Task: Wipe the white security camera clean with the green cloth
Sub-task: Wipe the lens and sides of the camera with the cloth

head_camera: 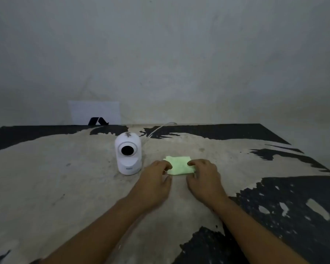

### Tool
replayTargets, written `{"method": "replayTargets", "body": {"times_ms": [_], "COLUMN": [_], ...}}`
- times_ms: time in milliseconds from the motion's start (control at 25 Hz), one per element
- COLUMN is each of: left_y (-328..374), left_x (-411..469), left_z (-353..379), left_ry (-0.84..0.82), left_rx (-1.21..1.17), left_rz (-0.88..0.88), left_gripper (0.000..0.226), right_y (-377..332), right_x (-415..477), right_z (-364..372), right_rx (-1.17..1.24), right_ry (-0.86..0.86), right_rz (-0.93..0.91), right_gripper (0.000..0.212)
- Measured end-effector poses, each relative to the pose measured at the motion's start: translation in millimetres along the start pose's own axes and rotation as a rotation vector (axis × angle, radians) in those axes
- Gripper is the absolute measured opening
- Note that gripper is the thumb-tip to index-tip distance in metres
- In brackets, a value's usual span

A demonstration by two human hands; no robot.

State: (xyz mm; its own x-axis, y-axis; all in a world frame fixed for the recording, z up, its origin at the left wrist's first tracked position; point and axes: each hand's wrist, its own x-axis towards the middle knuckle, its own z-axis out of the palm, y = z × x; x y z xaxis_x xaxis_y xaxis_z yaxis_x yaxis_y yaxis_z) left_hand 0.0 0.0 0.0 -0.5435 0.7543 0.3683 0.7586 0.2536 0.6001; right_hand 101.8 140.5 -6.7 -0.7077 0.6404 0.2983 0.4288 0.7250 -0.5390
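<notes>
The white security camera (128,153) stands upright on the worn table, its dark round lens facing me and a dark smudge on its top. To its right a folded green cloth (180,165) lies flat on the table. My left hand (154,182) rests with its fingertips on the cloth's left edge. My right hand (204,178) has its fingers on the cloth's right edge. Neither hand has lifted the cloth, and neither touches the camera.
A white cable (156,130) runs from behind the camera toward the table's back edge. A white sheet with a black mark (95,113) leans against the grey wall (179,54). The table (65,187) is pale with peeling black patches.
</notes>
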Motion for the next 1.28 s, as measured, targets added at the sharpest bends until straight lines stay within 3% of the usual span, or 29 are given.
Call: {"method": "replayTargets", "body": {"times_ms": [280,440,600,840,960,1120,1200,1280], "left_y": [-2,-2,4,8,4,-9,-25,-46], "left_x": [12,16,14,0,-8,-19,-22,-23], "left_z": [33,28,14,-22,-38,-58,-67,-75], "left_ry": [0.128,0.17,0.237,0.313,0.339,0.458,0.566,0.569], "left_rx": [0.169,0.175,-0.047,-0.326,-0.4,-0.331,-0.302,-0.311], "left_rz": [-0.07,-0.016,-0.017,-0.113,-0.116,-0.067,-0.09,-0.195], "left_gripper": [0.037,0.027,0.011,0.006,0.013,0.016,0.021,0.034], "right_y": [8,2,-8,-40,-51,-62,-66,-72], "right_x": [7,3,-1,-6,-4,4,11,16], "right_z": [9,6,-3,-12,-14,-5,1,8], "right_rx": [-0.03,0.156,0.38,0.586,0.712,0.944,0.956,0.892], "right_ry": [0.118,0.187,0.185,-0.009,-0.04,-0.071,0.005,0.047], "right_rz": [-0.054,-0.172,-0.136,-0.164,-0.073,0.181,0.307,0.368], "right_gripper": [0.014,0.011,0.009,0.017,0.005,0.011,0.01,0.009]}}
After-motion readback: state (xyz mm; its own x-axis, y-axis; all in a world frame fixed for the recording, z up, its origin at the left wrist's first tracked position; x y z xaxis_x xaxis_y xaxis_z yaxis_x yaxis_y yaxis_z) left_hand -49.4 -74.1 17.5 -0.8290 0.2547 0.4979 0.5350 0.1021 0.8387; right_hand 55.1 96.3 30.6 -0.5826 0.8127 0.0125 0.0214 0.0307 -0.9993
